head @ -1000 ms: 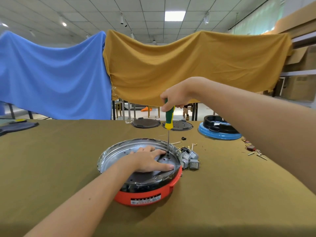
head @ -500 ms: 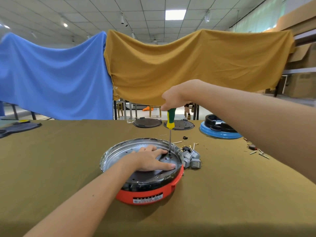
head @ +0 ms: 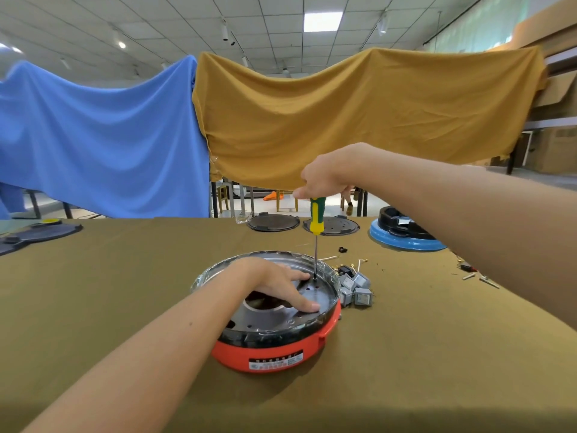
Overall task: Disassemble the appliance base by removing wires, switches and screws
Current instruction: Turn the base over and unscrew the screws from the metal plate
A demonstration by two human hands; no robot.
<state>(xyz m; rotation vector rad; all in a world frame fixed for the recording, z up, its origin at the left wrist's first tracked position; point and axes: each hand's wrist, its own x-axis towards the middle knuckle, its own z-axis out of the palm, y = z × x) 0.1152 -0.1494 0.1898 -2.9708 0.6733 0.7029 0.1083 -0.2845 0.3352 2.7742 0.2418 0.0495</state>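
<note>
Beside the base [head: 274,348], loose switches [head: 356,287] lie.

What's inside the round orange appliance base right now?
Inside the round orange appliance base: a grey metal plate with holes, the left hand pressing it, and the screwdriver tip. The hand covers the centre.

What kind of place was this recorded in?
Probably a workshop or warehouse hall used for taking appliances apart. A long cloth-covered table holds several appliance bases and loose switches, with stacked cardboard boxes along the wall under a tiled office ceiling.
</note>
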